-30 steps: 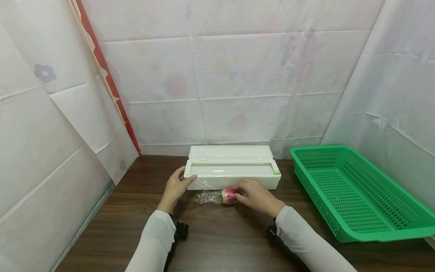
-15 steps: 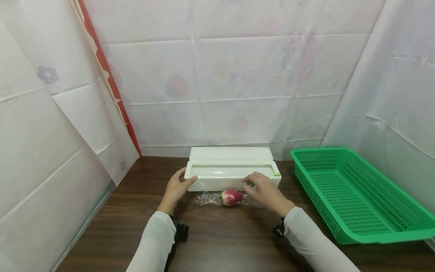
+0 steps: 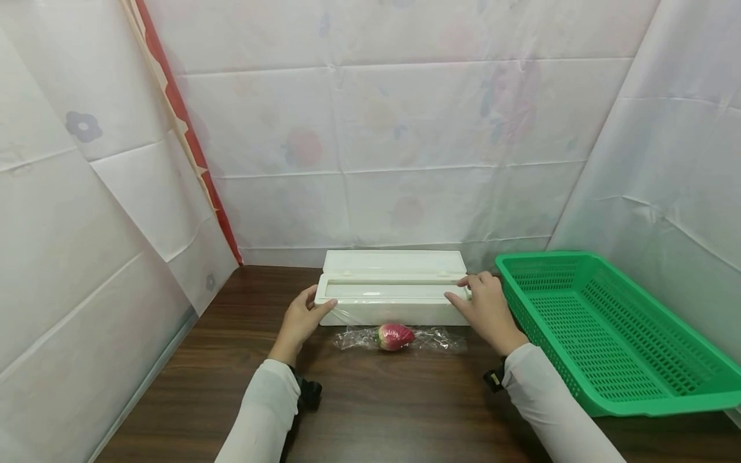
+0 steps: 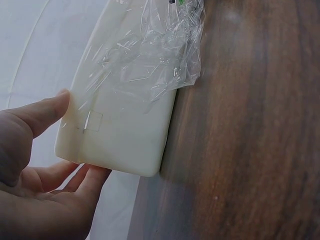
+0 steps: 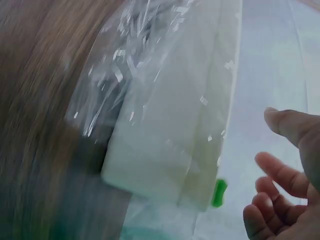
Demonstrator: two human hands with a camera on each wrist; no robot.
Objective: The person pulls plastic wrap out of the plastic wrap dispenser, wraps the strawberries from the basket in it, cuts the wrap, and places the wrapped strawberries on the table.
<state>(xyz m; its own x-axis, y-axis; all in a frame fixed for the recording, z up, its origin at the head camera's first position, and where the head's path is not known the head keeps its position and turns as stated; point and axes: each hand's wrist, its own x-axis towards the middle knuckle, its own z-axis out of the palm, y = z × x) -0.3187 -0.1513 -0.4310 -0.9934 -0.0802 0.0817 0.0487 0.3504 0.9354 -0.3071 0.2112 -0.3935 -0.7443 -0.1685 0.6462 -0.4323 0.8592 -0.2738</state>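
Observation:
A white cling film dispenser box (image 3: 393, 313) lies on the table with its lid (image 3: 393, 262) tipped back. My left hand (image 3: 300, 321) grips the box's left end, thumb on the top front edge and fingers against the end face. In front of the box is a red strawberry-shaped fruit (image 3: 395, 336), pale at its left, lying on clear film (image 3: 437, 337) that runs up to the box front. My right hand (image 3: 489, 312) hovers at the box's right end, thumb and fingers spread. The right wrist view has the green slider (image 5: 219, 193) near those fingers; they hold nothing there.
A green perforated basket (image 3: 654, 407) stands on the right, close to my right forearm. Behind the box and along both sides hang white printed sheets (image 3: 370, 116). Brown wood-grain table (image 3: 393, 411) stretches in front of the fruit.
My right hand has let go of the fruit and moved right and back to the dispenser's right end. The left hand has stayed on the left end.

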